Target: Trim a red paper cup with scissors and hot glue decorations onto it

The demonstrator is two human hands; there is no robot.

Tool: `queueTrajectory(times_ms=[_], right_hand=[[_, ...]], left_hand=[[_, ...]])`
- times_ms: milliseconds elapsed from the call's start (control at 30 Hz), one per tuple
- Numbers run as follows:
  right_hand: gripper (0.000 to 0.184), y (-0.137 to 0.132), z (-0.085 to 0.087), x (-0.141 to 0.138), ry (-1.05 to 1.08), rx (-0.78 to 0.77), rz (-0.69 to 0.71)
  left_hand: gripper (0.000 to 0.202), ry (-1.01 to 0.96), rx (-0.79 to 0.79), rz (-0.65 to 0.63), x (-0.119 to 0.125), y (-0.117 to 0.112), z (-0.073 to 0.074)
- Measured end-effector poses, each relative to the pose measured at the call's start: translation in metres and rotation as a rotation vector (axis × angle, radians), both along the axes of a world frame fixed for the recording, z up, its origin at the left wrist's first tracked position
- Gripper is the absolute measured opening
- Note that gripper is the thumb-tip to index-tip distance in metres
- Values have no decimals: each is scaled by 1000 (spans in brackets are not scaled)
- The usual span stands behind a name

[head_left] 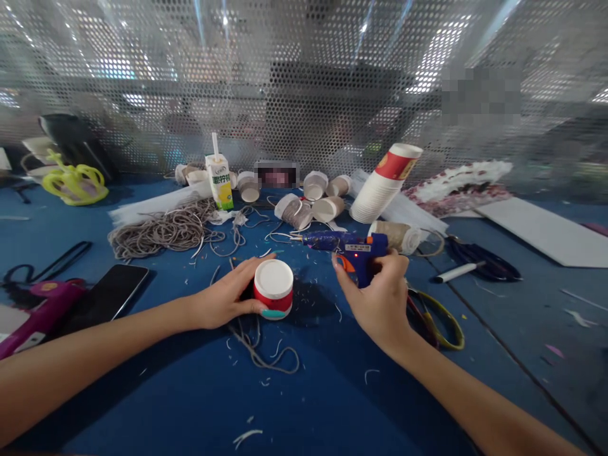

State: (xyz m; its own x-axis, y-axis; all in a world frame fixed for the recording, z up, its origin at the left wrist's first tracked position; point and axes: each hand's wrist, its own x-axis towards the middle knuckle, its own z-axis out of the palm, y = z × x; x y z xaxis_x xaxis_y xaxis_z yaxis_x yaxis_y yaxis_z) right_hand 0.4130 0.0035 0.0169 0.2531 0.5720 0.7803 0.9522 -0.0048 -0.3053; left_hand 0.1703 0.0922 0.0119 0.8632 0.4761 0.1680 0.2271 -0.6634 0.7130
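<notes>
My left hand (227, 296) grips a short red paper cup (273, 288) that stands upside down on the blue table, its white bottom facing up. My right hand (380, 292) is closed round the handle of a blue hot glue gun (344, 244), forefinger by the orange trigger. The gun's nozzle points left, a little beyond and above the cup. A length of grey cord (259, 351) lies on the table just in front of the cup.
A heap of grey cord (161, 231), a drink carton (219, 180), several cut cups (304, 202), a tilted stack of paper cups (384, 183), scissors (439, 316), a black phone (107, 294) and a pink tool (33, 316) lie around. A perforated metal screen (304, 82) stands behind.
</notes>
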Motion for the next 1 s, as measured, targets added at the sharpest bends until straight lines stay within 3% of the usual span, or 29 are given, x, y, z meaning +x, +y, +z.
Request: queueTrajectory(times_ms=[233, 300, 367, 467, 533, 633, 767, 833, 900, 1000], right_hand=[[38, 1, -3, 2, -109, 55, 29], [41, 1, -1, 1, -44, 17, 12], [45, 1, 1, 0, 82, -91, -24], [50, 3, 4, 0, 306, -323, -37], [49, 6, 2, 1, 359, -389, -9], [44, 11, -1, 4, 218, -273, -47], [37, 8, 9, 6, 23, -12, -86], [31, -1, 20, 1, 24, 95, 56], [24, -15, 32, -11, 75, 106, 333], [22, -39, 45, -40, 202, -171, 757]], left_hand=[[97, 277, 242, 152, -3, -2, 20], [88, 360, 222, 192, -7, -4, 28], [73, 434, 100, 191, -12, -5, 36], [52, 499, -85, 115, -18, -6, 49], [36, 514, -157, 46, -18, -7, 60], [15, 481, -263, -27, -18, -9, 76], [9, 402, -252, -68, -20, -11, 91], [10, 388, -253, -136, -21, -15, 94], [10, 335, -238, -183, -21, -24, 95], [16, 196, -164, -118, -18, -44, 92]])
